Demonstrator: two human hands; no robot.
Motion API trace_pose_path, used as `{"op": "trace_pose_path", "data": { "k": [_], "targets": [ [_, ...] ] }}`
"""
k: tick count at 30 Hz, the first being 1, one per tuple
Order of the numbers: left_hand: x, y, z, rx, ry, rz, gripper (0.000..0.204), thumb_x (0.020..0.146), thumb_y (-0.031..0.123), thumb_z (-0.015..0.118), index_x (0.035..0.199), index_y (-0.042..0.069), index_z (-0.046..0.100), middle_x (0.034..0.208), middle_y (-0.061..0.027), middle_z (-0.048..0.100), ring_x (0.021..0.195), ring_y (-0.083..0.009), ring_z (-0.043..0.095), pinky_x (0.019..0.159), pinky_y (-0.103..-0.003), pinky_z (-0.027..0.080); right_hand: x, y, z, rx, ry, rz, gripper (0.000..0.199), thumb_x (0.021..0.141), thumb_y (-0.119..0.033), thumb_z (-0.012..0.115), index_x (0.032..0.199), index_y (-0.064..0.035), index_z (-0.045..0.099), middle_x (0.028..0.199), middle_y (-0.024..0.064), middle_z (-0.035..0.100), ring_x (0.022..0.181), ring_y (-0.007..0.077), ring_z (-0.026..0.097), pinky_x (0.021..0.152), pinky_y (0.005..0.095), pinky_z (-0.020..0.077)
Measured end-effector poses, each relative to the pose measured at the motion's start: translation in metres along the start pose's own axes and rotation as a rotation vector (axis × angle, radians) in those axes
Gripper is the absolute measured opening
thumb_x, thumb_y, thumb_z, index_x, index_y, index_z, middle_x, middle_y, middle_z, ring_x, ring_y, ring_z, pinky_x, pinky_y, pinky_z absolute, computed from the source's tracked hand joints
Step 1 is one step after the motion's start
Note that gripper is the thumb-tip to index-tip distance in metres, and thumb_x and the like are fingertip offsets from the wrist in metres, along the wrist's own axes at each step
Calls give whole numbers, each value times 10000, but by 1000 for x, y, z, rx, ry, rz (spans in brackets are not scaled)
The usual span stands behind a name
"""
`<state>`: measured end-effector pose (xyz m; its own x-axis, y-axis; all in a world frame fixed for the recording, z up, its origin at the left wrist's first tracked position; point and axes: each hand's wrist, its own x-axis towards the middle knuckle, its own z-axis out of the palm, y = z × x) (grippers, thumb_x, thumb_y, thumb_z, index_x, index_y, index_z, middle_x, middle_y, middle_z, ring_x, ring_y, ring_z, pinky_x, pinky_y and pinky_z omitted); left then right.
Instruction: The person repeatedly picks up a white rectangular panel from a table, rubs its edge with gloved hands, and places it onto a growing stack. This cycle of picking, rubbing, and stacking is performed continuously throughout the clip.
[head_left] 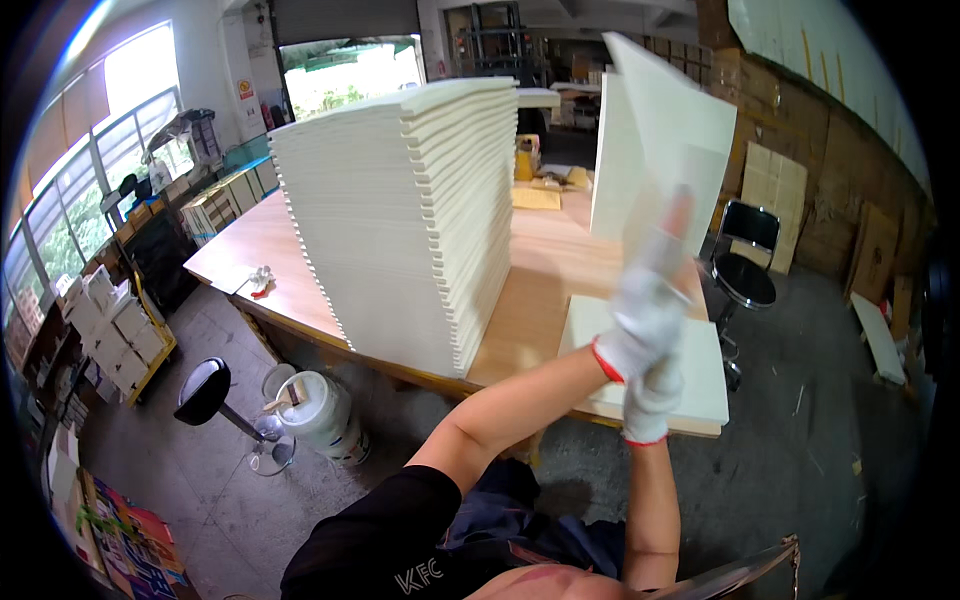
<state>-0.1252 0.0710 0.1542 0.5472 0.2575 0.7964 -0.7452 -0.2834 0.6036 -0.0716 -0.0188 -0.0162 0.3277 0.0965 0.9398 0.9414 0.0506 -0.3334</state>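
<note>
My left hand [645, 315], in a white glove with a red cuff, reaches up over the right part of the table. Motion smears it, and a bare fingertip seems to show at its top. Just below it is my right hand [654, 395], gloved alike, its fingers hidden behind the left. A thin white sheet [660, 115], tilted and blurred, rises above my hands; I cannot tell which hand touches it. Behind it a white panel [612, 170] stands upright. Beneath my hands white boards [700, 375] lie flat at the table's near right edge.
A tall stack of white boards [360, 220] with notched edges stands on the wooden table [520, 335]. A white bucket [325, 415] and a stool [205, 390] are on the floor at left. A black chair [745, 265] stands at right. Cardboard [540, 198] lies at the back.
</note>
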Motion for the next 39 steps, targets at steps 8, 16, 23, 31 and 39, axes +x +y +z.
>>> {"op": "trace_pose_path", "data": {
  "k": [8,16,23,31,39],
  "targets": [
    [51,99,-97,903,-355,661,953,744,378,803,1553,159,348,1597,-247,252,1491,-495,135,1204,-620,90,124,-122,-67,401,411,476,674,952,19,477,1567,1,202,1459,150,457,1242,152,523,1020,274,446],
    [138,176,-249,542,-74,106,514,998,273,606,1441,47,477,1140,-63,655,943,-117,639,785,-256,551,265,-153,3,640,146,271,624,944,-2,559,1515,32,309,1329,109,535,1176,131,558,1026,234,476],
    [213,191,-398,483,194,70,359,976,148,603,1306,6,607,970,-45,682,692,-82,634,608,-192,551,386,-136,152,881,-182,432,340,935,-10,599,1253,79,518,1164,119,625,1007,182,642,930,270,539],
    [211,153,-473,1621,-159,-402,422,909,482,579,1078,125,726,825,-68,673,745,-219,613,741,-360,493,393,-102,223,141,-705,749,363,882,-432,738,724,-119,642,567,-52,485,441,60,346,418,244,246],
    [190,165,-502,1154,-230,-398,424,877,340,741,1173,39,707,1001,-50,723,981,-142,630,937,-297,462,369,-157,178,-33,-645,230,517,918,-555,605,1011,-53,688,781,44,632,767,123,588,734,278,461]
  ]
}}
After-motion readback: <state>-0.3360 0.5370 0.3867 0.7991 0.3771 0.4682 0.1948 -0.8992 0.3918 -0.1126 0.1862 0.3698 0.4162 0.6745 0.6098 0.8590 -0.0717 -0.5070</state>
